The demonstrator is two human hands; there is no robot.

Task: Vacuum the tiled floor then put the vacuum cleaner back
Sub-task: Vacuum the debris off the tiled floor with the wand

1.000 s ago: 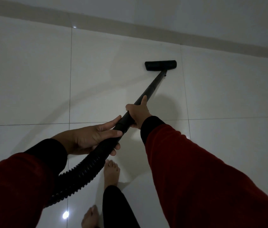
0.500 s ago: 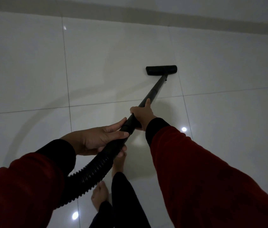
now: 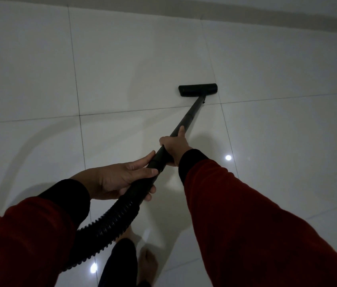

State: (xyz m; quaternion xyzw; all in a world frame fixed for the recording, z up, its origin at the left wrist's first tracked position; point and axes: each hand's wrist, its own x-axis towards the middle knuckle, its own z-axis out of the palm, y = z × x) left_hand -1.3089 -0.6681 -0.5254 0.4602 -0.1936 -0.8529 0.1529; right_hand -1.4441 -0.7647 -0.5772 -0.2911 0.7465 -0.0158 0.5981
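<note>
A black vacuum wand [image 3: 190, 114] slants up and right to a flat black floor head [image 3: 198, 89] resting on the glossy white tiled floor [image 3: 132, 59]. My right hand [image 3: 175, 146] grips the wand at its lower end. My left hand [image 3: 120, 179] holds the cuff where the ribbed black hose [image 3: 109, 222] joins the wand. The hose curves down to the left behind my left sleeve. The vacuum cleaner's body is out of view.
A beige skirting strip [image 3: 267, 15] runs along the wall at the top. My bare foot [image 3: 146, 264] and dark trouser leg [image 3: 120, 264] stand at the bottom centre. Ceiling lights reflect in the tiles at right and bottom.
The floor head has drawn back from the wall toward me, across a tile joint. I have stepped backward; both hands keep the same grip.
</note>
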